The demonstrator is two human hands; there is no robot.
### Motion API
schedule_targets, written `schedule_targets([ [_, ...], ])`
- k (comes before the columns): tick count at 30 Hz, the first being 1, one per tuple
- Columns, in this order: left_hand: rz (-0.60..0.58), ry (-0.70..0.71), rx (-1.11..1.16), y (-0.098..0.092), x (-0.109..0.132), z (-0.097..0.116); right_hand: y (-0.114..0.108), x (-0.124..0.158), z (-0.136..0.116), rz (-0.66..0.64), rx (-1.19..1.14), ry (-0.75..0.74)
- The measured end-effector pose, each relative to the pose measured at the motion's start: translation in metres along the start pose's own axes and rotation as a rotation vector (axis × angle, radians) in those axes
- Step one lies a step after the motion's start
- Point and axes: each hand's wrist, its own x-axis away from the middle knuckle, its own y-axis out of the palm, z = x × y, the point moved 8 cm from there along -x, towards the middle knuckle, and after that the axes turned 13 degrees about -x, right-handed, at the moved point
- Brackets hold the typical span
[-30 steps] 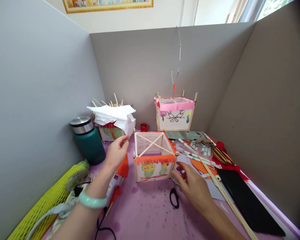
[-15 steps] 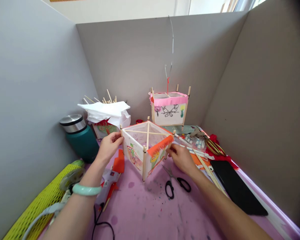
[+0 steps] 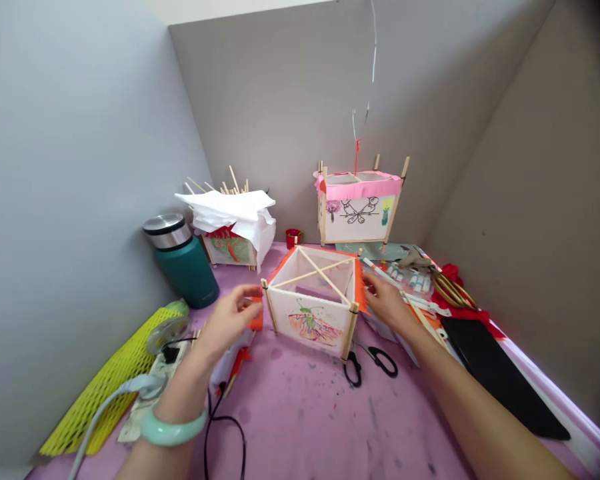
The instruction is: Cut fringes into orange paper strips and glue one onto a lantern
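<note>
A small paper lantern [image 3: 313, 303] with a wooden stick frame, crossed sticks on top and orange fringe stands on the purple table [image 3: 300, 420]. A painted panel with an orange and green drawing faces me. My left hand [image 3: 227, 320] touches its left corner post with the fingertips. My right hand [image 3: 387, 303] holds the right side by the orange fringe. Black-handled scissors [image 3: 373, 363] lie just in front of the lantern.
A second lantern [image 3: 360, 207] with pink trim hangs from a wire at the back. A teal flask [image 3: 183, 260], a box of sticks under white paper [image 3: 233, 223], a glue gun [image 3: 230, 363] with its cord, yellow mesh [image 3: 110, 383], pens [image 3: 405, 277] and black sheet [image 3: 500, 380] surround it. Grey partitions enclose three sides.
The lantern has been turned on the table, so a different painted panel now faces me and the orange fringe points right. Both hands followed its corners.
</note>
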Motion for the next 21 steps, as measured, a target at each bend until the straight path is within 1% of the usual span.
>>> schedule_targets([
  [1, 0.028, -0.027, -0.107, -0.010, -0.003, -0.008, -0.006, 0.005, 0.002, 0.028, -0.006, 0.001],
  [2, 0.064, -0.071, -0.267, -0.019, -0.005, -0.016, -0.011, 0.011, 0.003, 0.043, -0.010, 0.008],
  [4, 0.076, -0.127, -0.417, -0.029, -0.012, -0.027, -0.019, 0.024, 0.005, 0.058, -0.012, 0.025],
  [6, 0.034, -0.174, -0.493, -0.024, -0.021, -0.035, -0.020, 0.037, 0.004, 0.041, -0.017, 0.029],
  [9, -0.030, -0.269, -0.545, -0.005, -0.037, -0.047, -0.018, 0.053, 0.001, 0.014, -0.014, 0.025],
  [13, -0.132, -0.383, -0.485, 0.023, -0.058, -0.063, -0.013, 0.068, 0.002, 0.014, -0.013, 0.035],
  [16, -0.179, -0.415, -0.353, 0.033, -0.065, -0.071, -0.011, 0.073, 0.004, 0.007, -0.052, 0.055],
  [18, -0.173, -0.413, -0.249, 0.032, -0.065, -0.073, -0.010, 0.075, 0.003, 0.008, -0.087, 0.060],
  [19, -0.158, -0.406, -0.193, 0.028, -0.064, -0.072, -0.009, 0.076, 0.003, 0.011, -0.098, 0.060],
  [21, -0.099, -0.383, -0.075, 0.014, -0.062, -0.068, -0.009, 0.077, 0.002, 0.020, -0.117, 0.060],
])
